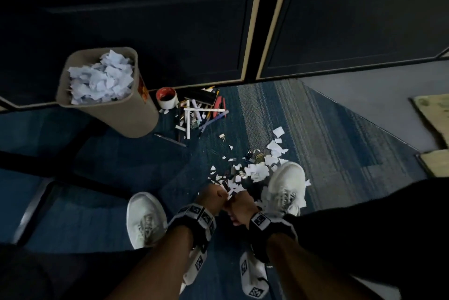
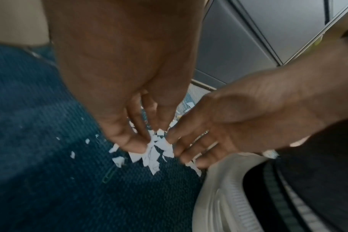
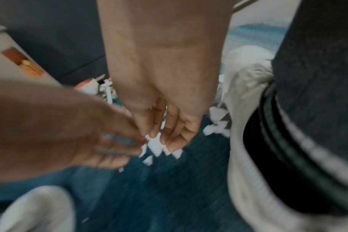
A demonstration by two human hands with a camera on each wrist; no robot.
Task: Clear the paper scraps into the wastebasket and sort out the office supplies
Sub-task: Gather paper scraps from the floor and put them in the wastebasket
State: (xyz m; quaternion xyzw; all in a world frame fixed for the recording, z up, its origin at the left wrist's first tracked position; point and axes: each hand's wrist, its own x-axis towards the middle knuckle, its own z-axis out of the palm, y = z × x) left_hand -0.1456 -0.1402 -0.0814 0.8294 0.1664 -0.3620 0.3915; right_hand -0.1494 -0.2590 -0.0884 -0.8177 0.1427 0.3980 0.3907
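Crouched over the blue carpet (image 2: 40, 157), the person brings both hands together by the white right shoe (image 1: 286, 185). The left hand (image 2: 125, 75) and right hand (image 2: 238, 119) each have a grip pinching the same small bunch of paper scraps (image 2: 157, 150) with the fingertips, low over the floor. More scraps lie beyond. The wastebasket (image 1: 111, 112), heaped with paper, stands well apart, beside a pile of pens (image 1: 201, 115).

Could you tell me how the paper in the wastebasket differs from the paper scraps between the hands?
The paper in the wastebasket is heaped to the rim in large crumpled pieces; the paper scraps between the hands are small, flat and few. The first lies contained; the second sit on carpet, pinched between the left hand and the right hand. Both are white.
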